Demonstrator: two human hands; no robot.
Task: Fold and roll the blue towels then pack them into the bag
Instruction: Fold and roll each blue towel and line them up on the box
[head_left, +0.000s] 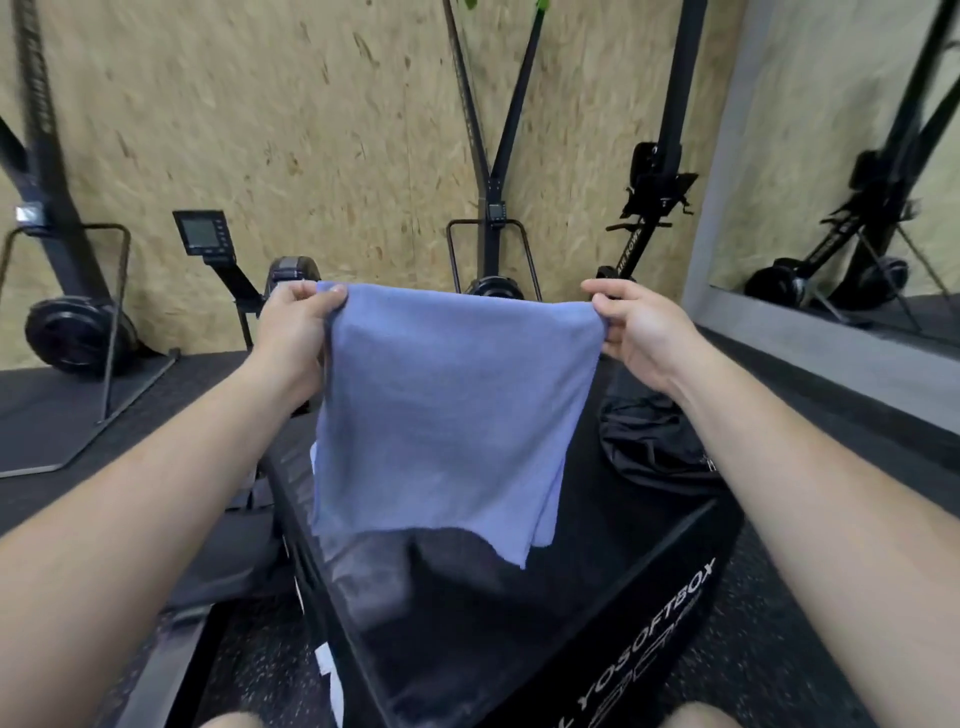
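One black padded box, smooth-skinned, square-edged and lettered in white along its near right side, carries the work. Above its top, and apparently clear of the surface, hangs one blue towel. The cloth is soft, matte and limp, with the upper edge drawn nearly taut and the lower edge uneven. A second layer shows at the lower right, so it seems doubled.

Judged light and floppy, neither fragile nor slippery, the towel will sag wherever it is unsupported; the corners offer the surest hold.

Toward the box's far right corner lies a black bag of thin, crumpled, faintly glossy fabric.

Left hand pinches the towel's upper left corner between thumb and curled fingers. Right hand pinches the upper right corner likewise.
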